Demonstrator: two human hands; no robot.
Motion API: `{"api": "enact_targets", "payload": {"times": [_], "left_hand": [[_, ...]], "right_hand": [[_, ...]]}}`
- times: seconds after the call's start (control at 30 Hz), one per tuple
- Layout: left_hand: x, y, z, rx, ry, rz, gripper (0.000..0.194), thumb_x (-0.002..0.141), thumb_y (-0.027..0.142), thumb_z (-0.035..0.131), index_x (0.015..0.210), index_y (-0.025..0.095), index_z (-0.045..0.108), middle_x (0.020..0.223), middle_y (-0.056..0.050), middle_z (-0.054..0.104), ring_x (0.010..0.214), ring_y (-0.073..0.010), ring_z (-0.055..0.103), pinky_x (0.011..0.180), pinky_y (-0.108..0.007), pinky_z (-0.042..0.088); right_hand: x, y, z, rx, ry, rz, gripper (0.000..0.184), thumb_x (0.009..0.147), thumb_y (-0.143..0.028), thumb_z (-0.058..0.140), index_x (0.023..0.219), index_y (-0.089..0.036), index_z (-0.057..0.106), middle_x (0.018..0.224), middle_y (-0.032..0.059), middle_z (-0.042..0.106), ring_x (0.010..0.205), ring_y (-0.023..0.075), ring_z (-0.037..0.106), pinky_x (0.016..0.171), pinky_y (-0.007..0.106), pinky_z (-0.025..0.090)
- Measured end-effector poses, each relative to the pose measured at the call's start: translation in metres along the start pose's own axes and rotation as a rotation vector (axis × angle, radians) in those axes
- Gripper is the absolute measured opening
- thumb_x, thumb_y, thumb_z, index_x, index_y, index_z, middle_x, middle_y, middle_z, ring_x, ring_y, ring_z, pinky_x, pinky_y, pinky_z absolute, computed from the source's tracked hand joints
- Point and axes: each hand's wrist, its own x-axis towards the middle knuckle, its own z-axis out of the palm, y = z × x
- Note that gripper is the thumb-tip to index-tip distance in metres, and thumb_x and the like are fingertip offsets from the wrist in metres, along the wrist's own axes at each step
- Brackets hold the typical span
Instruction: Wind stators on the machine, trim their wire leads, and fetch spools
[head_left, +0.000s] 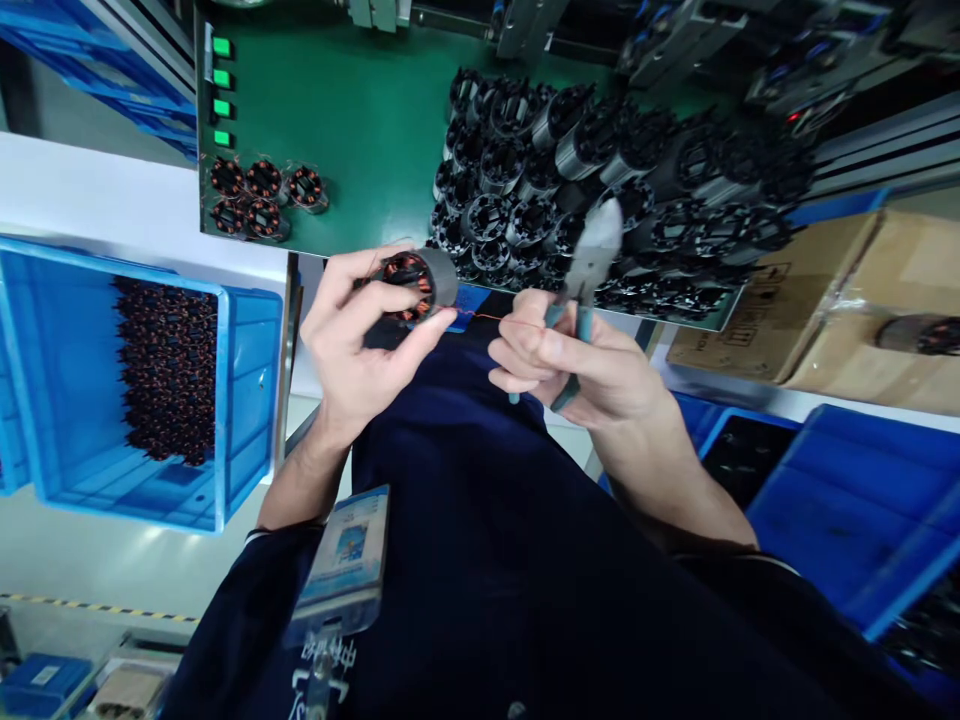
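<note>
My left hand is closed around a motor stator, a grey ring with copper windings inside, held in front of my chest. A thin copper wire runs from the stator across to my right hand. That hand is closed on a pair of cutting pliers with teal handles, and the wire meets its fingers. The pliers' jaws point up and away from me, apart from the stator; whether they are parted is blurred. Behind them, black-lined stators stand in rows on the green table.
Several copper-wound stators stand at the table's left corner, near green buttons. A blue crate of wound stators is at left. Cardboard boxes, one bearing a stator, and a blue bin are at right. Machinery borders the back.
</note>
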Motion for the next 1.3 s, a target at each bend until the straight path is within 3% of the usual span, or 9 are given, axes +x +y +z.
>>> {"api": "enact_targets", "payload": {"times": [0.17,0.27,0.37,0.47,0.63,0.73,0.83,1.03,1.3], "left_hand": [[-0.023,0.004,0.014,-0.325,-0.076,-0.355,0.065,0.104,0.092,0.066,0.100,0.027,0.068,0.124,-0.008,0.077,0.107,-0.0267,0.085,0.083,-0.045,0.077],[-0.027,0.009,0.020,-0.539,-0.066,-0.452,0.070,0.100,0.096,0.068,0.101,0.026,0.064,0.121,-0.008,0.079,0.093,-0.0242,0.087,0.073,-0.038,0.075],[-0.022,0.014,0.023,-0.549,-0.019,-0.488,0.067,0.101,0.092,0.072,0.104,0.026,0.063,0.120,-0.007,0.080,0.094,-0.0240,0.088,0.074,-0.036,0.075],[-0.018,0.015,0.025,-0.533,0.086,-0.461,0.065,0.101,0.089,0.075,0.102,0.026,0.061,0.118,-0.004,0.079,0.087,-0.0200,0.087,0.072,-0.033,0.074],[-0.022,0.014,0.027,-0.405,0.137,-0.400,0.059,0.108,0.086,0.068,0.110,0.027,0.065,0.139,-0.005,0.076,0.103,-0.0239,0.088,0.082,-0.040,0.077],[-0.027,0.013,0.027,-0.245,0.082,-0.338,0.049,0.116,0.078,0.059,0.118,0.030,0.070,0.154,-0.005,0.071,0.125,-0.0290,0.085,0.095,-0.049,0.077],[-0.027,0.010,0.027,-0.111,0.061,-0.259,0.036,0.115,0.067,0.071,0.117,0.031,0.074,0.151,-0.004,0.073,0.138,-0.0314,0.079,0.108,-0.055,0.074],[-0.018,0.001,0.030,-0.369,0.218,-0.024,0.044,0.110,0.068,0.078,0.097,0.027,0.075,0.126,-0.004,0.082,0.119,-0.0245,0.084,0.102,-0.041,0.072],[-0.021,0.003,0.031,-0.437,0.211,-0.130,0.045,0.108,0.070,0.081,0.097,0.027,0.077,0.125,-0.003,0.082,0.121,-0.0241,0.084,0.104,-0.040,0.071]], "right_hand": [[-0.008,0.000,0.003,-0.020,0.006,-0.032,0.052,0.100,-0.065,0.089,0.090,-0.029,0.053,0.067,-0.0109,0.034,0.055,0.0102,0.029,0.053,0.027,0.042],[-0.009,0.001,0.005,-0.085,0.059,-0.044,0.046,0.101,-0.064,0.089,0.095,-0.028,0.061,0.070,-0.0085,0.044,0.057,0.0113,0.033,0.054,0.029,0.040],[-0.017,0.001,0.009,-0.248,0.197,-0.112,0.038,0.106,-0.065,0.082,0.106,-0.029,0.069,0.075,-0.0047,0.052,0.061,0.0152,0.043,0.059,0.032,0.045],[-0.029,0.000,0.018,-0.532,0.316,-0.212,0.028,0.111,-0.057,0.075,0.118,-0.030,0.075,0.082,-0.0017,0.061,0.069,0.0190,0.055,0.068,0.035,0.051],[-0.031,0.010,0.034,-0.829,0.113,-0.242,0.015,0.117,-0.038,0.062,0.118,-0.027,0.073,0.092,0.0012,0.071,0.077,0.0192,0.064,0.077,0.034,0.056],[-0.020,0.018,0.038,-0.857,0.137,-0.294,0.015,0.118,-0.033,0.056,0.121,-0.026,0.069,0.102,0.0037,0.075,0.086,0.0208,0.068,0.087,0.036,0.060],[-0.011,0.021,0.039,-0.854,0.160,-0.327,0.010,0.117,-0.031,0.057,0.119,-0.027,0.065,0.105,0.0043,0.075,0.092,0.0228,0.071,0.090,0.038,0.062],[-0.007,0.022,0.038,-0.853,0.130,-0.383,0.008,0.114,-0.024,0.057,0.114,-0.027,0.066,0.092,0.0005,0.071,0.086,0.0209,0.069,0.088,0.037,0.063],[-0.003,0.027,0.038,-0.779,0.124,-0.369,0.016,0.110,-0.018,0.059,0.113,-0.025,0.073,0.091,-0.0019,0.074,0.076,0.0159,0.065,0.080,0.031,0.059]]}}
